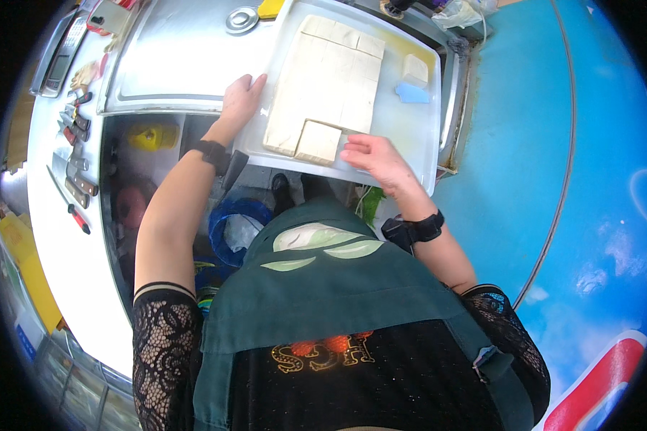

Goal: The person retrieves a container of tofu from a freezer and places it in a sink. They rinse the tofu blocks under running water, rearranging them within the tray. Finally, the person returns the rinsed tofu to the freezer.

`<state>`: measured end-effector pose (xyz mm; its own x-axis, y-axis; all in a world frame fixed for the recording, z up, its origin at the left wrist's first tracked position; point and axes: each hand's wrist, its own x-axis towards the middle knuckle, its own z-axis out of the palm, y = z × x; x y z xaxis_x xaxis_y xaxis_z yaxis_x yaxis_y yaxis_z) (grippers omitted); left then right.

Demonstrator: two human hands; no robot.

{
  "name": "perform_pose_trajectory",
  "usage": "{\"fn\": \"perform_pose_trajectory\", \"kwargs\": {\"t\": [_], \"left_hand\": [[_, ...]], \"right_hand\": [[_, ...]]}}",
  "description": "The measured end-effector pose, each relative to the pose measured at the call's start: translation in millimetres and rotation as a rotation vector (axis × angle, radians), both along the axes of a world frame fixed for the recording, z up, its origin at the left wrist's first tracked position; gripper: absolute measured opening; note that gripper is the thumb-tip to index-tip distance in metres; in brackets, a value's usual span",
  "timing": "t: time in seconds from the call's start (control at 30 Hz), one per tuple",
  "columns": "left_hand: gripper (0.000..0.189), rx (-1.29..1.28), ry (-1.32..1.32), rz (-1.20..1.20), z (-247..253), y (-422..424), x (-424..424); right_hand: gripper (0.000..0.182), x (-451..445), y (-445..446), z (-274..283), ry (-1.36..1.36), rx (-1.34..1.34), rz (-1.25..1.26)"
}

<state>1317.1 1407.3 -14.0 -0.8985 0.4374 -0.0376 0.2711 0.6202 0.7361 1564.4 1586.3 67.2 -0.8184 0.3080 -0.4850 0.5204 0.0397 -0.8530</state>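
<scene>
A shallow white plastic tray (404, 116) lies before me with a large slab of pale tofu (329, 75) scored into blocks. One cut tofu block (319, 140) at the slab's near edge is parted from it by narrow gaps. My left hand (242, 99) grips the tray's left rim, the thumb lying over the edge. My right hand (374, 159) is over the near part of the tray with nothing in it, fingertips just right of that cut block; whether they touch it I cannot tell. A smaller loose tofu piece (415, 70) and a flat blue piece (412, 92) lie at the tray's right.
Several knives (78, 129) and a sharpening steel (67, 199) lie on the white counter at left, below a scale (59, 67). A round metal lid (242, 20) sits on the steel worktop (183, 54). Below stands a blue bin (221, 231); a blue panel (523, 124) is at right.
</scene>
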Motion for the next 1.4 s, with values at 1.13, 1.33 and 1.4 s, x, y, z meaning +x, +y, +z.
{"fn": "perform_pose_trajectory", "kwargs": {"t": [1.13, 1.33, 1.4], "left_hand": [[0.049, 0.010, -0.079, 0.033, 13, -5, 2], [0.046, 0.043, 0.039, -0.003, -3, -8, -5], [0.050, 0.029, -0.013, -0.013, 0, -6, -5]], "right_hand": [[0.047, -75, 209, 5, 0.203, 0.343, -0.204], [0.045, -7, 102, 7, 0.198, -0.492, -0.484], [0.047, 9, 69, 2, 0.157, -0.592, -0.534]]}}
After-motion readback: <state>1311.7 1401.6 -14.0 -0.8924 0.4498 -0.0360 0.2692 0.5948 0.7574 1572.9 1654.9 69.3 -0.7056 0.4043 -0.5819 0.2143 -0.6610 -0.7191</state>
